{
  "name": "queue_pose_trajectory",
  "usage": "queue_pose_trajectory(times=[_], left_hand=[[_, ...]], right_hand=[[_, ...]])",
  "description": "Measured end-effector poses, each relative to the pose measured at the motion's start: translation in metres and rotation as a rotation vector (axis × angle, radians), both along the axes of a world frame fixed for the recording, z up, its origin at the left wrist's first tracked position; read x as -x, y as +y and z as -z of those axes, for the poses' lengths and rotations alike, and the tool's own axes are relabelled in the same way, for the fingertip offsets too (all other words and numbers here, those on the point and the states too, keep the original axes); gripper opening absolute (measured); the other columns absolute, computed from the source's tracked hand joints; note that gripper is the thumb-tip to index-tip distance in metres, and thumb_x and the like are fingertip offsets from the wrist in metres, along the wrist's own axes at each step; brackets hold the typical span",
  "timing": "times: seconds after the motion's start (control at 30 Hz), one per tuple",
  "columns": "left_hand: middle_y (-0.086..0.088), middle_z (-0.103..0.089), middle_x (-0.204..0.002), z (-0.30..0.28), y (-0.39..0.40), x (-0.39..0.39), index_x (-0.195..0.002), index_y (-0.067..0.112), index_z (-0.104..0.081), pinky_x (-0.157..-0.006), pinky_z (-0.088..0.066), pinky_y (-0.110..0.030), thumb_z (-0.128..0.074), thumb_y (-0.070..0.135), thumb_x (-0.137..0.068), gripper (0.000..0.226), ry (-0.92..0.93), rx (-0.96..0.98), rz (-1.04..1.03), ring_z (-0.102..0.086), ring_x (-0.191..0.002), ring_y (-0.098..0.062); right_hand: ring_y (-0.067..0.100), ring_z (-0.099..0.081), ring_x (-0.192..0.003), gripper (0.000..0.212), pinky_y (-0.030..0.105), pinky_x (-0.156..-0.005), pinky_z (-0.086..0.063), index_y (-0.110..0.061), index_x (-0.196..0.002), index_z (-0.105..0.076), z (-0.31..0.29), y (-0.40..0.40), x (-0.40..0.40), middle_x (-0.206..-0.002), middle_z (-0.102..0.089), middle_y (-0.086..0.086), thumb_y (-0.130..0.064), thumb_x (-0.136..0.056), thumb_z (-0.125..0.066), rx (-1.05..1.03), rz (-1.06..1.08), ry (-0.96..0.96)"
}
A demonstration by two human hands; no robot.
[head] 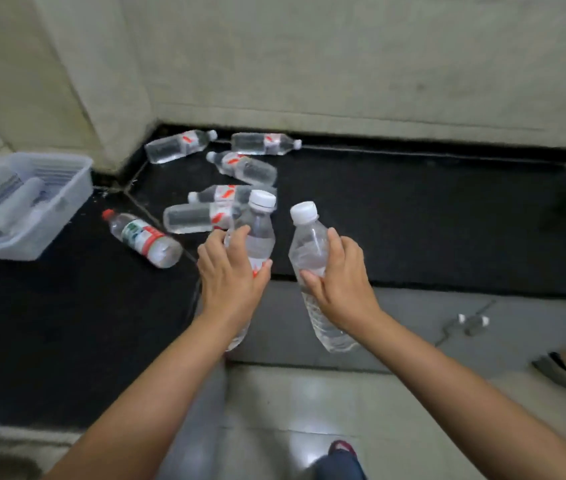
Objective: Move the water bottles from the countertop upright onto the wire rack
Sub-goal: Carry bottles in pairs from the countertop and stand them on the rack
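Counter (413, 220) is looking black w/ pale walls behind. Six bottles (202, 216) are lying on it. Both hands, left (231, 271) & right (342, 282), are each gripping a white-cap bottle.

8 water bottles in sight: 6 lying on the black countertop (413, 220), 5 white-capped (254, 143) and 1 red-capped (143, 239), plus 2 white-capped in hand (261, 233). 1 clear plastic bin (67, 202). 2 hands (229, 271).

Pale beige walls (344, 64) meet in a corner behind the black tabletop (413, 220). Below, the floor (292, 403) has glossy light tiles that reflect soft light
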State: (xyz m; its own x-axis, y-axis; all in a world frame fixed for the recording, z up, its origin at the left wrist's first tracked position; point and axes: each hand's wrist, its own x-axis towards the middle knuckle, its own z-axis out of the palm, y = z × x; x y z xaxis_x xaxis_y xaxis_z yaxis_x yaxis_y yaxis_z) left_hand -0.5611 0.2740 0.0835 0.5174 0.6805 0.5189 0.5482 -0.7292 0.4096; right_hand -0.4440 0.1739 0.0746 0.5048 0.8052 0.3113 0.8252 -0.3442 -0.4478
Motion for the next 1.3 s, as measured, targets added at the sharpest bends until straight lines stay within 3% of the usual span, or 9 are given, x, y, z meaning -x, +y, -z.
queue_pose_trajectory(times=[0.1,0.27,0.43,0.67,0.77,0.87,0.97,1.07,1.3], left_hand=[[-0.042,-0.052,-0.096,-0.013,-0.05,-0.07,-0.109,0.015,-0.032,-0.08,-0.045,-0.057,-0.081,0.007,-0.059,0.07,-0.06,0.0,0.227,-0.053,-0.082,-0.054],[-0.042,-0.052,-0.095,-0.023,-0.155,-0.185,-0.108,0.014,-0.033,-0.075,-0.047,-0.057,-0.083,0.007,-0.056,0.073,-0.094,0.014,0.489,-0.053,-0.077,-0.054],[-0.042,-0.051,-0.094,-0.037,-0.272,-0.31,-0.109,0.014,-0.033,-0.074,-0.047,-0.057,-0.083,0.006,-0.056,0.072,-0.209,0.02,0.663,-0.053,-0.076,-0.053],[-0.044,-0.05,-0.093,-0.077,-0.42,-0.457,-0.109,0.012,-0.032,-0.076,-0.045,-0.057,-0.082,0.006,-0.058,0.072,-0.377,0.036,0.851,-0.051,-0.078,-0.055],[-0.044,-0.05,-0.095,-0.093,-0.454,-0.516,-0.11,0.012,-0.032,-0.078,-0.044,-0.058,-0.081,0.007,-0.059,0.071,-0.418,-0.009,0.878,-0.052,-0.08,-0.055],[-0.044,-0.046,-0.103,-0.109,-0.473,-0.581,-0.11,0.02,-0.027,-0.088,-0.039,-0.058,-0.076,0.01,-0.066,0.066,-0.432,0.013,0.892,-0.048,-0.09,-0.057],[-0.042,-0.042,-0.111,-0.121,-0.483,-0.651,-0.111,0.024,-0.022,-0.093,-0.034,-0.055,-0.071,0.014,-0.073,0.063,-0.471,0.011,0.881,-0.044,-0.098,-0.053],[-0.042,-0.041,-0.112,-0.131,-0.491,-0.728,-0.121,0.015,-0.022,-0.093,-0.033,-0.056,-0.07,0.014,-0.074,0.067,-0.502,0.006,0.876,-0.042,-0.099,-0.054],[-0.043,-0.044,-0.107,-0.162,-0.506,-0.881,-0.109,0.024,-0.024,-0.086,-0.036,-0.056,-0.073,0.013,-0.071,0.063,-0.509,-0.037,0.868,-0.044,-0.095,-0.054]], right_hand=[[0.053,-0.043,-0.107,0.065,0.052,-0.095,-0.036,0.015,-0.128,-0.031,-0.015,-0.066,-0.047,-0.12,-0.041,0.04,-0.021,-0.083,-0.06,-0.066,0.199,-0.041],[0.055,-0.05,-0.096,0.063,0.054,-0.087,-0.042,0.019,-0.123,-0.038,-0.035,-0.19,-0.129,-0.109,-0.048,0.042,-0.019,-0.079,-0.063,-0.115,0.487,-0.095],[0.052,-0.059,-0.079,0.066,0.054,-0.07,-0.051,0.021,-0.114,-0.044,-0.052,-0.329,-0.222,-0.094,-0.056,0.04,-0.033,-0.076,-0.045,-0.172,0.702,-0.262],[0.056,-0.055,-0.085,0.067,0.057,-0.077,-0.047,0.021,-0.116,-0.043,-0.095,-0.477,-0.348,-0.099,-0.053,0.042,-0.033,-0.077,-0.049,-0.199,0.918,-0.396],[0.056,-0.048,-0.102,0.072,0.053,-0.091,-0.04,0.017,-0.125,-0.037,-0.114,-0.515,-0.407,-0.113,-0.047,0.041,-0.037,-0.079,-0.049,-0.224,0.965,-0.408],[0.049,-0.041,-0.111,0.067,0.047,-0.098,-0.031,0.011,-0.132,-0.029,-0.129,-0.541,-0.472,-0.123,-0.041,0.037,-0.028,-0.085,-0.055,-0.23,0.983,-0.409],[0.044,-0.039,-0.113,0.066,0.038,-0.097,-0.024,0.008,-0.135,-0.025,-0.142,-0.557,-0.542,-0.123,-0.04,0.034,-0.025,-0.086,-0.056,-0.251,0.974,-0.442],[0.044,-0.04,-0.11,0.067,0.034,-0.093,-0.022,0.01,-0.133,-0.027,-0.153,-0.564,-0.617,-0.119,-0.041,0.034,-0.03,-0.085,-0.052,-0.279,0.954,-0.482],[0.04,-0.037,-0.112,0.065,0.032,-0.091,-0.021,0.008,-0.135,-0.024,-0.187,-0.567,-0.778,-0.122,-0.038,0.031,-0.024,-0.087,-0.055,-0.343,0.882,-0.489]])
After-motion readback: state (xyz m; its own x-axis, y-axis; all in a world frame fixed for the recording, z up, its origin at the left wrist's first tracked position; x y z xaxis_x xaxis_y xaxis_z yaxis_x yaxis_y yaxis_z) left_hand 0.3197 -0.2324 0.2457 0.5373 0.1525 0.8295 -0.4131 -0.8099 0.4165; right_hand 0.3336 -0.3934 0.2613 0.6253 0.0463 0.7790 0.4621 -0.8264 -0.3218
